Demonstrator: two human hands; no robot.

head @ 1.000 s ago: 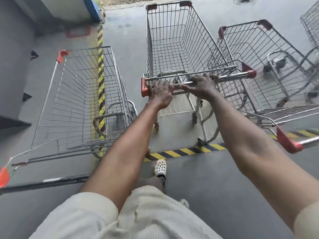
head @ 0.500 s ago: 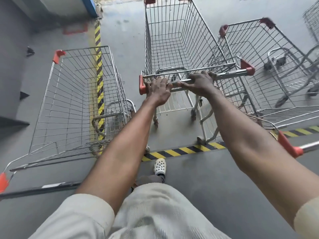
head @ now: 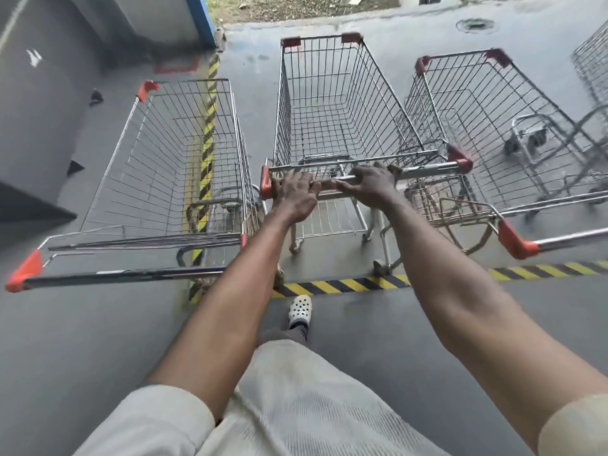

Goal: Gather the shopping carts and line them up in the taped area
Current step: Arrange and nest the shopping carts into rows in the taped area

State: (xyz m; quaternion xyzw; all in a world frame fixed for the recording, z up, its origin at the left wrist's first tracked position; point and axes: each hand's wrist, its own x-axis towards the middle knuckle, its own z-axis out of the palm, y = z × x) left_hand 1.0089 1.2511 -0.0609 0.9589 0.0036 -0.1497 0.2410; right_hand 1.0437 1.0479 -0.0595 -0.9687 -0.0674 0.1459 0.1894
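The person's left hand (head: 296, 197) and right hand (head: 373, 185) both lie on the chrome handle bar (head: 427, 167) of the middle cart (head: 329, 103), a silver wire shopping cart with red plastic corner caps. The fingers (head: 287, 182) of the left hand are curled over the bar just beside its red left end cap. The right hand's fingers are wrapped round the bar near its middle. The two hands sit close together; whether they touch cannot be told. Both arms are extended forward. The middle cart stands on the grey concrete floor (head: 378, 340), upright and pointing away from the person. Its rear wheels are just beyond the horizontal tape strip (head: 345, 286), a line of yellow-and-black hazard tape across the floor. The left cart (head: 158, 166), a like wire cart with red caps, stands just beside it. It sits over the vertical tape strip (head: 208, 139), a second yellow-and-black line that shows through its basket. The right cart (head: 477, 103), of the same make, stands on the other side, its basket close against the middle cart's handle end. Part of a fourth wire cart (head: 592, 60) shows at the right edge, blurred. One foot in a white perforated clog (head: 300, 311) is planted on the near side of the horizontal tape strip. A round floor drain (head: 475, 25) lies beyond the carts, and a blue-edged wall corner (head: 200, 21) stands at the upper left.
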